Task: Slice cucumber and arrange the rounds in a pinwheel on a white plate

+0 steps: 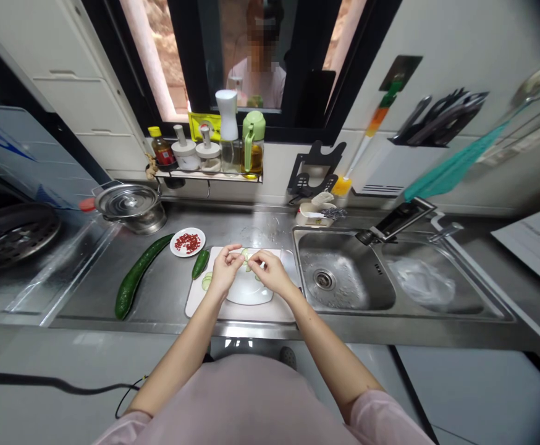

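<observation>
From the head view, the left hand [227,267] and right hand [270,270] are pinching thin pale-green cucumber slices [246,256] between nearly closed fingertips, holding them just above a glossy white plate [250,293] on the pale cutting board [276,311].

A plate [250,293] lies on the cutting board [277,311], a saucer [173,245] and cucumber [136,278] left of it, 2 sink basins [356,281] right.
</observation>
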The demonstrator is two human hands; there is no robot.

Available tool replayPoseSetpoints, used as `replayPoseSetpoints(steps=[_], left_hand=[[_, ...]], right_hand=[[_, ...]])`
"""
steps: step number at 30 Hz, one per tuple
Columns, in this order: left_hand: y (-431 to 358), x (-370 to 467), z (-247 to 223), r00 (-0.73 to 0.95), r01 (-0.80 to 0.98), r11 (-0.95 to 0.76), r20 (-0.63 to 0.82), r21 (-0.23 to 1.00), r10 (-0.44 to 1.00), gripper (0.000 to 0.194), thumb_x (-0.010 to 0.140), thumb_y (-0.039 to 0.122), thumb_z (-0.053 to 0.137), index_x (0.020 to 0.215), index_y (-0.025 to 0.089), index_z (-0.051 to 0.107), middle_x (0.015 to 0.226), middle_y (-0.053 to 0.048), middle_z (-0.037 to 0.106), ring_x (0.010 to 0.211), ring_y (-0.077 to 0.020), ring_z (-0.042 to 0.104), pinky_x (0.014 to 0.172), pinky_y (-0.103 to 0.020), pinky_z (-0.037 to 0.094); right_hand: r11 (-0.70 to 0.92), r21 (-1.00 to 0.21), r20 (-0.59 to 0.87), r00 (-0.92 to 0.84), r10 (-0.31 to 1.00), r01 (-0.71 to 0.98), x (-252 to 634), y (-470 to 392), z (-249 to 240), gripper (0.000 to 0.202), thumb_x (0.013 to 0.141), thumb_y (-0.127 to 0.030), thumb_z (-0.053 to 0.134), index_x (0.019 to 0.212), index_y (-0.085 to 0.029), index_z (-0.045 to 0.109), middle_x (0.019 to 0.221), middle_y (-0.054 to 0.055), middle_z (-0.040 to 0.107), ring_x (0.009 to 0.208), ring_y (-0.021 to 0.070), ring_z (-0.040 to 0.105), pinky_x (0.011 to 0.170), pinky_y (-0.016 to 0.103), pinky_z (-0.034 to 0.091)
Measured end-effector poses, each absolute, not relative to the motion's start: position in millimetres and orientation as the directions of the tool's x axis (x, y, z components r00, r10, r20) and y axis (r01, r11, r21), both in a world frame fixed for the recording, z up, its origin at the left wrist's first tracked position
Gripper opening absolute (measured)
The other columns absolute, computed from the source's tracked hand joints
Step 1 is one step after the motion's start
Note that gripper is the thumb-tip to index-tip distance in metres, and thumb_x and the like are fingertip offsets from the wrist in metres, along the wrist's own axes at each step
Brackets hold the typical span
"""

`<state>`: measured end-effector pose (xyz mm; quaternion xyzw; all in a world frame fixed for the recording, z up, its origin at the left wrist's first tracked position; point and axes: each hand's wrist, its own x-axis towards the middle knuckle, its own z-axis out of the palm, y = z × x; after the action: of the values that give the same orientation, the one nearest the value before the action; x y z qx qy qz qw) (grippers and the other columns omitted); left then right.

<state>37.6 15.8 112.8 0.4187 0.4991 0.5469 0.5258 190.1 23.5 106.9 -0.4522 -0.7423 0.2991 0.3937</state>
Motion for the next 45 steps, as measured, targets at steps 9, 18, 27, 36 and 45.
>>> replayPoseSetpoints(steps=[9,18,27,36,45], left_hand=[[17,39,105,-0.079,-0.217,0.043,-0.062,0.975,0.995,0.045,0.065,0.037,0.074,0.103,0.015,0.063,0.072,0.001,0.061,0.064,-0.0086,0.053,0.063,-0.021,0.041],[20,34,91,-0.032,-0.198,0.108,-0.117,0.974,0.993,0.045,0.061,0.035,0.076,0.099,0.013,0.068,0.071,0.001,0.063,0.063,-0.0079,0.052,0.064,-0.021,0.040],[15,19,38,0.133,-0.032,0.295,-0.288,0.955,0.948,0.047,0.053,0.035,0.078,0.093,0.014,0.065,0.065,0.001,0.064,0.059,-0.0095,0.054,0.061,-0.022,0.040],[9,14,-9,0.177,0.306,0.213,-0.275,0.928,0.945,0.034,0.066,0.021,0.068,0.099,0.015,0.064,0.065,0.003,0.059,0.059,-0.0089,0.053,0.061,-0.021,0.040],[9,20,2,0.174,0.690,0.049,-0.230,0.722,0.958,0.030,0.075,0.014,0.059,0.103,0.019,0.067,0.077,0.000,0.068,0.069,-0.0125,0.060,0.066,-0.021,0.042]], right_hand=[[0.251,-0.907,0.172,-0.244,0.954,0.340,189,25,103,0.018,0.082,-0.031,0.056,0.072,-0.017,0.062,0.073,0.000,0.065,0.068,0.0116,0.056,0.063,0.022,0.043],[0.179,-0.931,0.095,-0.261,0.961,0.319,192,29,85,0.019,0.080,-0.032,0.056,0.073,-0.016,0.063,0.072,0.001,0.065,0.067,0.0116,0.055,0.066,0.023,0.044],[0.061,-0.841,-0.129,-0.310,0.942,0.538,198,15,38,0.016,0.079,-0.026,0.056,0.074,-0.015,0.067,0.067,0.000,0.064,0.064,0.0113,0.054,0.062,0.020,0.039],[0.010,-0.649,-0.312,-0.278,0.909,0.761,188,-3,26,0.016,0.084,-0.021,0.055,0.084,-0.015,0.071,0.080,0.004,0.069,0.070,0.0123,0.057,0.061,0.020,0.035],[0.089,-0.407,-0.377,-0.256,0.890,0.909,181,-6,26,0.022,0.091,-0.026,0.048,0.099,-0.019,0.067,0.098,0.008,0.070,0.090,0.0175,0.061,0.068,0.023,0.035]])
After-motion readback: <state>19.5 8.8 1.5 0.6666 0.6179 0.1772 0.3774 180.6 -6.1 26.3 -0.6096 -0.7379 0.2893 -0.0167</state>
